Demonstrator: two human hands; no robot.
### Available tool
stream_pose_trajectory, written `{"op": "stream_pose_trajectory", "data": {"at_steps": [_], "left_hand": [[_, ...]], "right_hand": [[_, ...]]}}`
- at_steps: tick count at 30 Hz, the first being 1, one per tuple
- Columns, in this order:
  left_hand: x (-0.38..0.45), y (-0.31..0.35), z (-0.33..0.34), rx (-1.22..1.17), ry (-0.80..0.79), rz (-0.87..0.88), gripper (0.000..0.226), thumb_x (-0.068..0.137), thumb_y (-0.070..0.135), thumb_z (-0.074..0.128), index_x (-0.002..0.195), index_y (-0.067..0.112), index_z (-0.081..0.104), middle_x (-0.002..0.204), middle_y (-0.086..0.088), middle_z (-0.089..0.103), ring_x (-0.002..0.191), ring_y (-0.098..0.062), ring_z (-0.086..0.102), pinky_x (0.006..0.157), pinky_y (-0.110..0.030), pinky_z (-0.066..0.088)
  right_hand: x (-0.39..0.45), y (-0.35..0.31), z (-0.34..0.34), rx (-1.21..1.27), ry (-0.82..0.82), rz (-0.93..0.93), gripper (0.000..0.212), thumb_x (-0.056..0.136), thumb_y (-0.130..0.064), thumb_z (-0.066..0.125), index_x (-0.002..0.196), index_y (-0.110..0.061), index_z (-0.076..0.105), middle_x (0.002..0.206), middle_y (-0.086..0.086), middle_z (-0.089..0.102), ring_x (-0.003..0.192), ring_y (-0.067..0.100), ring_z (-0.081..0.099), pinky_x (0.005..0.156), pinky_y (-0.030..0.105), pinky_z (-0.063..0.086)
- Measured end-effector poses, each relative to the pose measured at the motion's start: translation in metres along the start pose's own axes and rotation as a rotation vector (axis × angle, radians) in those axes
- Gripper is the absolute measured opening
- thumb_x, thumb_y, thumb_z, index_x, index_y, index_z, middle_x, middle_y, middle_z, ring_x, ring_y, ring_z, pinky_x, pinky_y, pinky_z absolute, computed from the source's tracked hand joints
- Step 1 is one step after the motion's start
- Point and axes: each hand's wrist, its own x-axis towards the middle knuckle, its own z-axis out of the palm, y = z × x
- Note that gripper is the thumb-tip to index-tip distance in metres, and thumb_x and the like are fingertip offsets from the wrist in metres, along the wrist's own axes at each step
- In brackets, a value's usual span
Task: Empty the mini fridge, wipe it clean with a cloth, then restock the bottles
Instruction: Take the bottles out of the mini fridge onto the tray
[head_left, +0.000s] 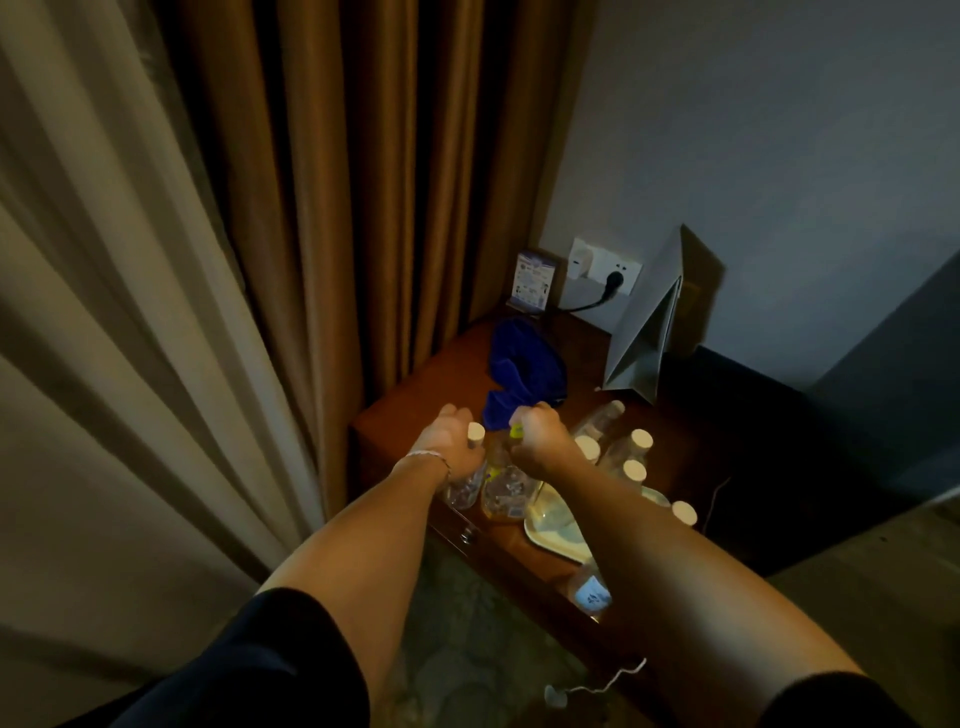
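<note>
**Bottles being gripped on the side table, mini fridge out of view**

A brown curtain (332, 182) is being shown filling the frame from nine to twelve o'clock, with a wooden side table (415, 395) lying just below centre. At the table's twelve o'clock edge a wall socket (605, 273) and a folded white card (644, 332) are being seen; a blue cloth (524, 364) is lying at the table's centre, touching neither wall nor card. A pale tray (553, 530) is resting at five o'clock.

A cluster of clear white-capped bottles (626, 454) is standing at the table's three o'clock side. The left hand (449, 441) is being curled round a clear bottle (465, 483) just below its white cap. The right hand (540, 441) is being closed over the neck of a yellow-capped bottle (501, 488), just beside the first.

Risks, as judged: the two gripped bottles are standing almost touching, so lifting either at a slant could be knocking the other; the cluster is crowded, and a passing forearm could be toppling it. Another bottle (589, 592) is lying near the table's six o'clock edge and could be rolled off.

Hidden or unclear: the mini fridge is not being shown, so progress cannot be told. Fingertips are being masked by the hands' backs. Labels are too dim to be read.
</note>
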Motion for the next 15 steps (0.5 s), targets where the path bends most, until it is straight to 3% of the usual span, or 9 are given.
{"op": "stream_pose_trajectory", "data": {"at_steps": [3,6,8,15], "left_hand": [[0.003,-0.001,-0.004,0.021,-0.043,0.007,0.022,0.092,0.024,0.055,0.111,0.012,0.051,0.114,-0.006,0.041,0.092,-0.031,0.056,0.079,-0.041,0.049],[0.008,0.0,-0.009,0.019,-0.049,0.04,0.024,0.086,0.023,0.062,0.107,0.015,0.053,0.111,-0.004,0.043,0.093,-0.03,0.057,0.082,-0.042,0.051],[0.014,0.005,-0.017,0.022,-0.027,0.039,0.024,0.086,0.024,0.063,0.106,0.016,0.054,0.112,-0.004,0.043,0.094,-0.03,0.057,0.083,-0.041,0.051],[0.058,0.038,-0.046,0.002,0.042,0.087,0.03,0.084,0.027,0.064,0.11,0.015,0.055,0.115,-0.009,0.045,0.101,-0.037,0.058,0.087,-0.043,0.05]], "right_hand": [[0.007,-0.002,-0.008,-0.023,-0.047,-0.009,0.006,0.088,-0.014,0.058,0.085,-0.011,0.054,0.089,0.005,0.05,0.084,0.027,0.055,0.061,0.034,0.041],[0.012,0.001,-0.021,0.035,-0.058,-0.008,0.014,0.089,-0.022,0.065,0.097,-0.01,0.063,0.096,0.007,0.061,0.09,0.024,0.062,0.077,0.037,0.054],[0.017,0.007,-0.038,0.056,-0.022,-0.002,0.024,0.091,-0.029,0.067,0.103,-0.009,0.065,0.104,0.007,0.063,0.096,0.021,0.062,0.086,0.036,0.053],[0.041,0.063,-0.1,0.023,0.084,0.134,0.026,0.095,-0.033,0.064,0.101,-0.007,0.062,0.103,0.013,0.061,0.095,0.026,0.062,0.084,0.039,0.055]]}}
